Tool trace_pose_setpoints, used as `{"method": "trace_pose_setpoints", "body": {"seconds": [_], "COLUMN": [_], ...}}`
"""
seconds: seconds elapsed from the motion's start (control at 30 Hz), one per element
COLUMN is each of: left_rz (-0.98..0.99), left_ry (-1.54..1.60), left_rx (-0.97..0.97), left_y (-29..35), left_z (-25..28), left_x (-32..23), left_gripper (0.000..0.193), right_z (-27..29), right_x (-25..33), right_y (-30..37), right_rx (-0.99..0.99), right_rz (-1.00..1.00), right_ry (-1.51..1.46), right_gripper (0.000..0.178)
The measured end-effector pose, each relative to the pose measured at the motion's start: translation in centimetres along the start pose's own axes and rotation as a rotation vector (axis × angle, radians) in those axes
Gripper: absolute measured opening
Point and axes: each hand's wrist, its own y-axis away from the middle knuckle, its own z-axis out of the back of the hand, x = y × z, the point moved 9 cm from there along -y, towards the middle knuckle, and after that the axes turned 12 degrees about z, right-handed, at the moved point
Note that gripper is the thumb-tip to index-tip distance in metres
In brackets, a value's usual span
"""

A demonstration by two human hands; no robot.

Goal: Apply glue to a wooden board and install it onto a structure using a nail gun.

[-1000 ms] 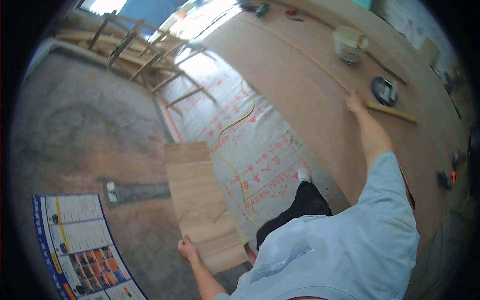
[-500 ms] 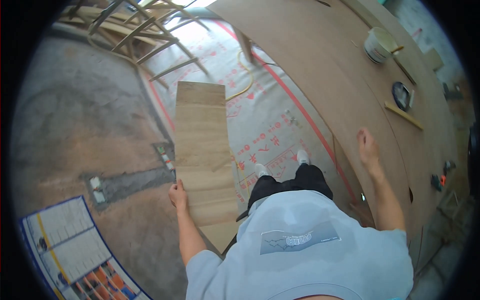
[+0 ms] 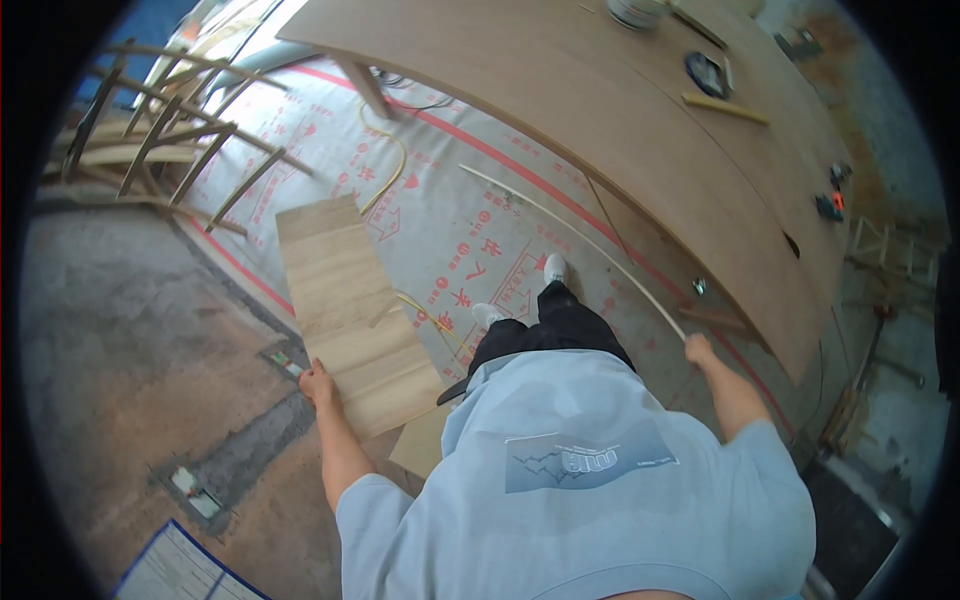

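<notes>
My left hand [image 3: 319, 385] is closed on the left edge of a long, pale wooden board [image 3: 340, 290], which hangs tilted beside my left leg. A second, smaller piece of board [image 3: 418, 442] shows under its near end. Out to the right, my right hand [image 3: 698, 350] is closed around one end of a long, thin, pale strip [image 3: 590, 245]. From that hand the strip runs in a slight curve to the far left, over the covered floor and alongside the table edge. What the strip is made of I cannot tell.
A large wooden worktable [image 3: 560, 90] reaches across the far right, bearing a white bucket [image 3: 636, 10], a dark round dish [image 3: 706, 74], a wood stick [image 3: 725, 108] and a drill [image 3: 830, 205]. Wooden trestles [image 3: 170, 140] stand far left. A yellow hose [image 3: 400, 165] lies on the printed floor sheet [image 3: 440, 200].
My right hand has come down from over the table to beside its edge, and the thin strip now shows in it. The board has swung left and tilted, still in my left hand. The view has turned.
</notes>
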Motion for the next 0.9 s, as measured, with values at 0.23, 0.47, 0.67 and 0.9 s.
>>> {"method": "trace_pose_setpoints", "body": {"seconds": [0.23, 0.47, 0.67, 0.9], "left_rz": [0.032, -0.158, -0.237, -0.291], "left_ry": [-0.043, -0.246, -0.213, -0.293], "left_rx": [0.026, 0.067, 0.050, 0.051], "left_y": [0.9, 4.8, 5.2, 4.5], "left_z": [2.6, 6.3, 9.1, 6.0], "left_x": [3.2, -3.1, -2.7, -7.4], "left_gripper": [0.041, 0.043, 0.044, 0.045], "right_z": [8.0, -0.3, 2.8, 2.7], "right_x": [6.7, 3.6, 5.3, 1.8], "right_y": [-2.5, -11.9, -3.0, -5.4], "right_rx": [0.055, 0.148, -0.127, -0.277], "right_rz": [-0.205, -0.085, 0.104, 0.011], "right_ry": [-0.040, -0.130, -0.320, -0.371], "right_gripper": [0.036, 0.034, 0.038, 0.033]}}
